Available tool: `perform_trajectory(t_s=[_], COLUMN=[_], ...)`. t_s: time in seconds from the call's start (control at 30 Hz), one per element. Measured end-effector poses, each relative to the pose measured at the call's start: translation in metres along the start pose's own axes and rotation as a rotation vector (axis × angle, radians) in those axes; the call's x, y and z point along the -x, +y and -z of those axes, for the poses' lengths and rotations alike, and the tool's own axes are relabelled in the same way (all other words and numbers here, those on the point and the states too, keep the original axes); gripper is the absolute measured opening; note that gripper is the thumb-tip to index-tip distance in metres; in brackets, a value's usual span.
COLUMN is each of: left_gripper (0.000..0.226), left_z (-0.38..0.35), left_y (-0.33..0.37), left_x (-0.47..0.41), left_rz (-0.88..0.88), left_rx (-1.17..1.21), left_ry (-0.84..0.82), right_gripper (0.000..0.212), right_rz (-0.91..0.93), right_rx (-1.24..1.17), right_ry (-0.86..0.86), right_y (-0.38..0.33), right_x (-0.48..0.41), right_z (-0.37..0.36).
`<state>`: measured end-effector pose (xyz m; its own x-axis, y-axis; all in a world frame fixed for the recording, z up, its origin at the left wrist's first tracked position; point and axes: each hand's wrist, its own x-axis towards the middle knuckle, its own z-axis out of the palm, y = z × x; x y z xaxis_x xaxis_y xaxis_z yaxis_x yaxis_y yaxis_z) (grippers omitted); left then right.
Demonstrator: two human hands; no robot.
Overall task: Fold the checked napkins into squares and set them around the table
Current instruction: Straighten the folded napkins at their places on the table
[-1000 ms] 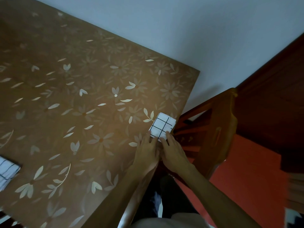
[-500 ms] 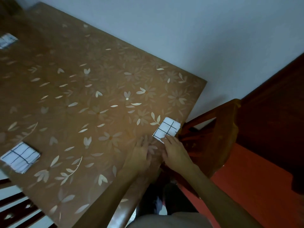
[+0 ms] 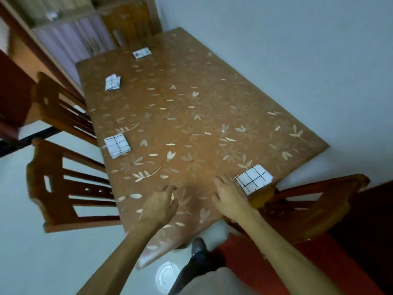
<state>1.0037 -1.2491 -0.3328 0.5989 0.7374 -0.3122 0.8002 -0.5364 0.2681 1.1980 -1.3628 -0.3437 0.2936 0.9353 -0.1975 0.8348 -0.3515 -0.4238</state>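
Several folded white napkins with black checks lie on the brown flower-patterned table (image 3: 191,116). One napkin (image 3: 254,178) sits at the near right edge, beside my right hand (image 3: 228,196), which rests apart from it with relaxed fingers. My left hand (image 3: 160,206) hovers over the near table edge, fingers loosely curled, holding nothing. Another napkin (image 3: 117,145) lies at the left edge, one more (image 3: 112,82) further along that edge, and a last napkin (image 3: 142,53) at the far end.
Two wooden chairs (image 3: 63,188) (image 3: 61,109) stand along the table's left side, another chair (image 3: 308,201) at the near right and one chair (image 3: 129,24) at the far end. A white wall (image 3: 297,60) runs along the table's right side.
Both hands have drawn back from the near right napkin, which now lies free. The view has swung up and left, bringing the whole table and the other napkins into sight.
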Motion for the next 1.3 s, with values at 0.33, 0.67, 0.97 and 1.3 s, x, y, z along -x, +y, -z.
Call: perform_trajectory(t_s=[0.33,0.67,0.97,1.3], left_gripper=[0.035,0.035,0.045,0.033], left_z=[0.022,0.048,0.057,0.066], left_y=[-0.101,-0.246,-0.337,-0.34], left_x=[0.099,0.172,0.192,0.13], left_rz=[0.279,0.28,0.24,-0.007], left_rx=[0.111,0.137,0.222,0.329], left_ry=[0.079,0.11,0.104,0.012], right_gripper=[0.042,0.042,0.045,0.042], right_rz=[0.193,0.246,0.188,0.114], right_rx=[0.031,0.074,0.057,0.054], right_ry=[-0.135,-0.185,-0.165,-0.129], right_y=[-0.111,-0.254,-0.341,-0.337], right_x=[0.001,-0.002,-0.01,-0.064], right_z=[-0.036,-0.095,-0.126,-0.118])
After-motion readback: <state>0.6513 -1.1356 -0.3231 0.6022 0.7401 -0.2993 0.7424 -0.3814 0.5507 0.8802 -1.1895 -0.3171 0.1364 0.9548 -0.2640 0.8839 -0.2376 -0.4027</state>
